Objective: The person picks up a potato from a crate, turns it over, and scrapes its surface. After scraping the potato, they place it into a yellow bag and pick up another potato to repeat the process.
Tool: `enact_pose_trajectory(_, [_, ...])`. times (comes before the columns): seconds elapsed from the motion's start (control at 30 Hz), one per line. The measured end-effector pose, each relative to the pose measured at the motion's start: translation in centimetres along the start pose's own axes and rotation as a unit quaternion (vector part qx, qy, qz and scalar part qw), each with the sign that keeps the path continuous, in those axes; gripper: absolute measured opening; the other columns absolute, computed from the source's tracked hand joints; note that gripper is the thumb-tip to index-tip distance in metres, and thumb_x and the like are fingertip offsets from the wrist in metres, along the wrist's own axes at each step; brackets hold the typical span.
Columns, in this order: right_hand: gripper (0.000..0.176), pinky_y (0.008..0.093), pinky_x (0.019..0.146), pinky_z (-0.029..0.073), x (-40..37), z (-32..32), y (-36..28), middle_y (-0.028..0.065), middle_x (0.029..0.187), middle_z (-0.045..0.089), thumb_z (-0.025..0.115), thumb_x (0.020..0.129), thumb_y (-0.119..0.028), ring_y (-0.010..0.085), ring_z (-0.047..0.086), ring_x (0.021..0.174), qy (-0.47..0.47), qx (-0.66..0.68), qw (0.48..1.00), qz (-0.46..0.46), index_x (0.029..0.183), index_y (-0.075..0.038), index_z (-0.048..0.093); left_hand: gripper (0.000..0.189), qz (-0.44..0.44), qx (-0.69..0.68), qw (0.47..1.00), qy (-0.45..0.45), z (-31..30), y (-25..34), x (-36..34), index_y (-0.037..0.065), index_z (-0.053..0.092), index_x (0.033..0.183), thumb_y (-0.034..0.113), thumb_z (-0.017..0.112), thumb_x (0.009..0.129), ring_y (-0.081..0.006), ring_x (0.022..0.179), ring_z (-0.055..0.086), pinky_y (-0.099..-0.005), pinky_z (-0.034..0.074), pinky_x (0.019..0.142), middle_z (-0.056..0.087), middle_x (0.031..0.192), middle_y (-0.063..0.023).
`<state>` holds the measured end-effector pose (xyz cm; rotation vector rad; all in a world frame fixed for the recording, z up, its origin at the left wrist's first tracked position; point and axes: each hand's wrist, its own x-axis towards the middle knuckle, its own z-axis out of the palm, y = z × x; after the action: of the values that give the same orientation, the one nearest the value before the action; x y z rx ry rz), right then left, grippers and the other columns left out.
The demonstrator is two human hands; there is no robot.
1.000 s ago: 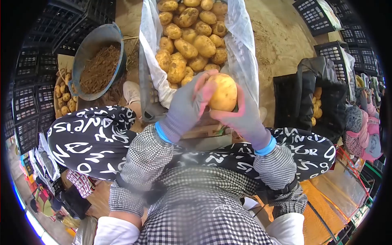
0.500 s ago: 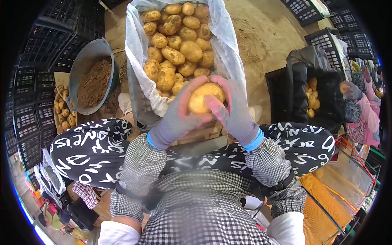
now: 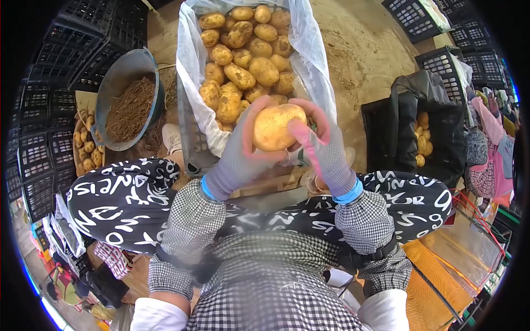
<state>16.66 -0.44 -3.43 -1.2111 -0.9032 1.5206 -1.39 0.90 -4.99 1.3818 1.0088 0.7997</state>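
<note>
A large pale-yellow potato (image 3: 274,128) is held up between my two gloved hands, above the near end of a lined crate. My left hand (image 3: 243,149), in a grey glove with pink fingers, is closed round its left side and underside. On the other side my right hand (image 3: 323,140), gloved alike and slightly blurred, grips the potato with the thumb across its face. Just beyond lie many soil-marked potatoes (image 3: 241,77) inside the crate's white plastic liner (image 3: 190,71).
To the left stand a tub of soil (image 3: 157,105), a basket of potatoes (image 3: 83,146) and stacked black crates (image 3: 44,132). A black-lined crate (image 3: 381,132) holding potatoes sits to the right. Beyond it is another person (image 3: 491,160) in pink.
The potato has turned in my hands and shows a broader face. My right thumb and fingers have shifted on it. The person at right has moved, and their gloved hand no longer shows.
</note>
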Motion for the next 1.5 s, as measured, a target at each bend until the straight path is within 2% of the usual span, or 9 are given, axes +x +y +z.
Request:
enact_pose_trajectory(0.3, [0.058,0.0222,0.057,0.052,0.6,-1.4,0.4,0.0067,0.106,0.063,0.054,0.098,-0.046,0.0099,0.062,0.075,-0.006,-0.064,0.997,-0.049,0.131,0.002,0.052,0.090,0.052,0.000,0.999,-0.010,0.3,-0.9,-0.3,0.005,0.034,0.146,-0.004,0.079,0.068,-0.0217,0.129,0.044,-0.0338,0.038,0.109,0.044,0.136,-0.0111])
enact_pose_trajectory(0.43, [0.047,0.0227,0.061,0.052,0.1,-0.5,-0.6,0.0059,0.105,0.063,0.060,0.096,-0.033,0.0105,0.063,0.078,-0.043,-0.063,0.997,0.025,0.129,-0.001,0.054,0.079,0.162,0.139,0.977,0.006,-0.7,-1.8,0.3,0.002,0.040,0.142,0.007,0.079,0.074,-0.0262,0.128,0.046,-0.0351,0.035,0.111,0.046,0.134,-0.0151])
enact_pose_trajectory(0.7, [0.032,0.0261,0.078,0.051,-0.3,-0.2,0.6,0.0066,0.106,0.065,0.062,0.094,-0.016,0.0133,0.061,0.093,-0.033,-0.128,0.991,-0.030,0.123,-0.002,0.059,0.069,-0.060,-0.113,0.992,-0.014,0.4,-0.5,-0.5,0.003,0.044,0.140,0.015,0.078,0.080,-0.0205,0.125,0.047,-0.0334,0.040,0.106,0.046,0.134,-0.0121])
enact_pose_trajectory(0.83, [0.036,0.0206,0.065,0.053,0.0,-0.5,2.4,0.0041,0.102,0.064,0.058,0.098,-0.023,0.0085,0.063,0.082,0.058,-0.064,0.996,0.012,0.126,0.000,0.057,0.064,0.108,0.173,0.979,-0.027,0.6,-1.1,-0.6,0.002,0.048,0.137,0.022,0.077,0.083,-0.0191,0.123,0.049,-0.0325,0.042,0.104,0.048,0.131,-0.0113])
enact_pose_trajectory(1.03, [0.039,0.0217,0.070,0.052,-0.4,-0.3,1.0,0.0034,0.102,0.063,0.063,0.096,-0.024,0.0078,0.061,0.083,-0.022,-0.042,0.999,0.026,0.125,0.000,0.057,0.047,-0.034,-0.224,0.974,0.004,0.2,-1.6,-0.5,0.000,0.056,0.129,0.024,0.070,0.090,-0.0184,0.116,0.054,-0.0328,0.042,0.103,0.052,0.130,-0.0096])
enact_pose_trajectory(1.17, [0.037,0.0232,0.068,0.050,-0.3,-0.4,1.8,0.0028,0.107,0.062,0.067,0.092,-0.021,0.0081,0.060,0.082,-0.068,-0.148,0.984,-0.074,0.124,-0.004,0.059,0.037,-0.035,-0.259,0.964,0.044,-0.2,-2.0,-0.4,-0.001,0.062,0.119,0.027,0.061,0.096,-0.0183,0.113,0.057,-0.0317,0.044,0.101,0.060,0.122,-0.0101])
enact_pose_trajectory(1.23, [0.040,0.0220,0.068,0.051,-0.5,-0.6,1.8,0.0038,0.106,0.063,0.067,0.092,-0.023,0.0082,0.061,0.082,-0.070,-0.137,0.986,-0.057,0.126,-0.003,0.058,0.037,-0.073,-0.320,0.943,0.060,0.0,-1.4,-0.3,-0.001,0.065,0.115,0.030,0.055,0.099,-0.0181,0.111,0.058,-0.0306,0.045,0.099,0.063,0.117,-0.0106])
enact_pose_trajectory(1.33, [0.043,0.0210,0.070,0.053,-0.9,-0.5,1.5,0.0060,0.103,0.064,0.064,0.096,-0.027,0.0098,0.063,0.084,-0.067,-0.044,0.997,0.021,0.128,0.001,0.056,0.044,-0.071,-0.061,0.994,0.054,-0.7,-0.2,-0.3,-0.002,0.061,0.121,0.035,0.049,0.101,-0.0182,0.112,0.059,-0.0301,0.046,0.098,0.065,0.115,-0.0117])
enact_pose_trajectory(1.5, [0.040,0.0239,0.069,0.054,-0.8,-0.5,1.9,0.0088,0.104,0.065,0.053,0.101,-0.031,0.0126,0.065,0.083,-0.038,-0.047,0.992,0.110,0.125,0.001,0.057,0.050,-0.088,-0.184,0.974,0.098,0.9,-1.1,-0.5,-0.004,0.050,0.132,0.036,0.043,0.103,-0.0212,0.113,0.058,-0.0322,0.045,0.100,0.061,0.121,-0.0148])
